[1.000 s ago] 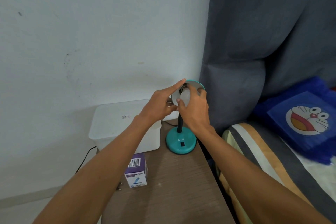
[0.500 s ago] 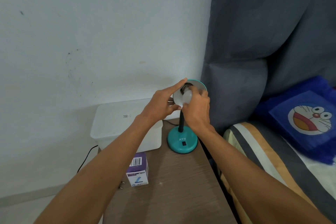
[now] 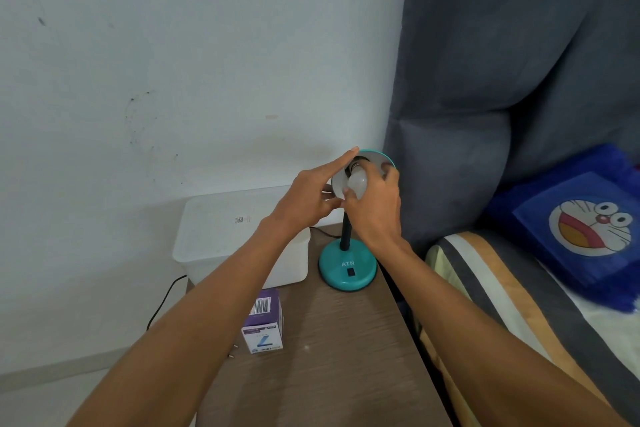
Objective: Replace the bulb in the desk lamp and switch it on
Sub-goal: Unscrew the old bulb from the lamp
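A teal desk lamp stands on its round base [image 3: 347,270] at the back of a wooden bedside table [image 3: 322,364], its shade [image 3: 377,158] tilted towards me. A white bulb [image 3: 357,184] sits at the socket inside the shade. My right hand [image 3: 375,210] grips the bulb with its fingertips. My left hand [image 3: 311,196] holds the shade's left rim, forefinger stretched along its top edge. A black rocker switch [image 3: 351,272] shows on the base. The socket is mostly hidden.
A purple and white bulb box [image 3: 264,322] lies on the table's left side. Behind it stands a white plastic container [image 3: 221,236]. A black cord [image 3: 166,298] hangs down the wall. A bed with a striped cover [image 3: 502,305] and blue cartoon cushion [image 3: 581,222] lies right.
My right hand's fingers have shifted around the bulb, the wrist turning slightly. The left hand keeps its hold on the shade. The view has drifted a little.
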A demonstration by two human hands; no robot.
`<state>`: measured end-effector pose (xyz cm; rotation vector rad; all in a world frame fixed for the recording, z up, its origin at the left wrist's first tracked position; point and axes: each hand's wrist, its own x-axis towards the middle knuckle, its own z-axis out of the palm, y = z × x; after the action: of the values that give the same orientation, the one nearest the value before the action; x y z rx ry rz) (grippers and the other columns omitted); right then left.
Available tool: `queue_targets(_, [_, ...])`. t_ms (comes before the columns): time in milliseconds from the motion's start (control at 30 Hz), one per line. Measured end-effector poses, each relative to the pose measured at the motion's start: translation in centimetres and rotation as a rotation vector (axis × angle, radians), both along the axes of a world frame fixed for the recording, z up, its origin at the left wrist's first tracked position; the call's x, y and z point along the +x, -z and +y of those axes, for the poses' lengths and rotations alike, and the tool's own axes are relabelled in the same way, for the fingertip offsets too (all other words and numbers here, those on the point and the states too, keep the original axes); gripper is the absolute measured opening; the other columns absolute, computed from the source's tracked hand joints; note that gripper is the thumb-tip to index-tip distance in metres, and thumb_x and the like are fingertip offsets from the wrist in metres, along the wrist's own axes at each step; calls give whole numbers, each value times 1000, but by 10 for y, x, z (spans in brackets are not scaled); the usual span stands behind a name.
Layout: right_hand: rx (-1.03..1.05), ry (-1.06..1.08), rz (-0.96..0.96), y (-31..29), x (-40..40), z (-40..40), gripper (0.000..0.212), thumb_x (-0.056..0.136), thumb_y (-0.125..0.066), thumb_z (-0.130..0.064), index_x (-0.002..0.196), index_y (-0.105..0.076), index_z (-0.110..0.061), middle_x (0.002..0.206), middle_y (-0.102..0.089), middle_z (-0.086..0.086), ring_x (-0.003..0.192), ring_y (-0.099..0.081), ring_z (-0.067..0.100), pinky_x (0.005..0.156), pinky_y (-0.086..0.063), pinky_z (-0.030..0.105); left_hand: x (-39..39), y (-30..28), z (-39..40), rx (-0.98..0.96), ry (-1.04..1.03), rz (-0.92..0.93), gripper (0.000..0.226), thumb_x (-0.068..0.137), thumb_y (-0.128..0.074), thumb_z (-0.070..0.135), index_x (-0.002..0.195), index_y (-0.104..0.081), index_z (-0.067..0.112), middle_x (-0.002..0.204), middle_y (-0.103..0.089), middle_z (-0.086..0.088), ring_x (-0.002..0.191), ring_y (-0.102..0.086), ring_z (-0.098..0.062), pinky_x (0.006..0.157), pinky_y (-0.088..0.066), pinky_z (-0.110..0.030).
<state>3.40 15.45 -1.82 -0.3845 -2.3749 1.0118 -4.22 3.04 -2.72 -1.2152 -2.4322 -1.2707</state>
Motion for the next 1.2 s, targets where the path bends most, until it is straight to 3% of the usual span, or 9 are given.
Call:
queue_targets(133, [-26, 15, -45, -1, -1, 4, 60, 89, -72, -16, 144, -49, -16, 136, -54, 15, 121, -57, 33, 100, -49, 42, 0, 1, -2, 2, 0, -28, 98, 82, -83, 2, 158, -34, 38, 140, -63, -1, 110, -70, -13, 96, -56, -20])
queue_targets(300, [113, -61, -46, -2, 3, 8, 62, 82, -70, 1, 139, -55, -18, 141, -44, 13, 128, -44, 34, 104, -47, 44, 2, 0, -2, 3, -7, -35, 99, 81, -83, 1, 158, -33, 38, 142, -61, -2, 110, -69, -13, 95, -54, -17])
queue_targets(433, [33, -15, -14, 3, 5, 8, 71, 86, -74, -20, 148, -39, -17, 144, -46, 15, 127, -50, 33, 103, -49, 46, 2, -1, -1, -7, -1, -32, 94, 84, -82, 6, 159, -33, 36, 142, -62, -3, 111, -70, -15, 98, -57, -25])
queue_targets(567, [74, -10, -112, -6, 3, 14, 58, 89, -72, -28, 141, -50, -14, 129, -60, 15, 114, -60, 35, 93, -50, 42, 3, 0, 0, -1, -3, -42, 96, 83, -81, 1, 158, -34, 37, 140, -63, -1, 108, -70, -11, 96, -55, -20])
queue_targets(733, [221, -28, -142, -9, 4, 14, 63, 85, -71, -6, 143, -50, -15, 140, -43, 17, 124, -45, 37, 96, -48, 40, 1, 1, 1, -26, -16, -17, 101, 81, -83, -1, 158, -32, 41, 142, -61, -1, 109, -67, -10, 94, -50, -10])
queue_targets(867, [188, -34, -116, -3, 3, 7, 65, 86, -72, -15, 145, -45, -15, 147, -34, 19, 131, -43, 39, 104, -47, 45, 2, 0, 2, -20, -18, -20, 97, 83, -82, 0, 158, -33, 39, 140, -63, -2, 107, -66, -7, 93, -51, -10])
queue_targets(933, [159, 1, -127, -1, 0, 5, 66, 89, -72, -25, 146, -41, -13, 147, -38, 21, 130, -47, 39, 102, -48, 45, 1, 0, 2, -7, -13, -25, 95, 84, -81, 2, 158, -34, 38, 138, -64, -2, 106, -68, -7, 93, -52, -11])
queue_targets(1033, [214, 33, -200, -6, -1, 8, 61, 90, -71, -26, 140, -46, -5, 130, -55, 20, 121, -52, 38, 91, -49, 41, 2, 0, 1, -7, -8, -42, 97, 83, -82, 1, 158, -33, 39, 141, -63, -3, 111, -69, -12, 97, -55, -18])
queue_targets(1200, [345, 5, -189, -12, 5, 11, 62, 85, -71, -13, 143, -47, -11, 138, -45, 19, 120, -48, 38, 89, -51, 40, 2, 0, 1, -14, -27, -32, 100, 82, -82, -1, 157, -31, 42, 141, -62, -2, 109, -69, -12, 95, -53, -14])
